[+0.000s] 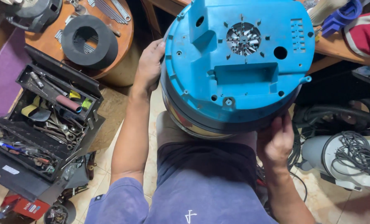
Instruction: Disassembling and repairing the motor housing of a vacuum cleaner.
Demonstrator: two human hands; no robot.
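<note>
Blue motor housing (239,58), underside facing up, both hands gripping

The person wears a faded blue-purple short-sleeved shirt and dark shorts, forearms and hands bare.

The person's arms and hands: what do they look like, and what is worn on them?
Both arms are bare from the upper arm down. The left hand and right hand wear no gloves, rings or watch that I can see. Short blue-purple sleeves cover only the shoulders.

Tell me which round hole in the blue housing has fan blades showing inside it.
The large central opening on the blue housing: metal fan blades fill it. The smaller round holes beside it are plain and dark.
</note>
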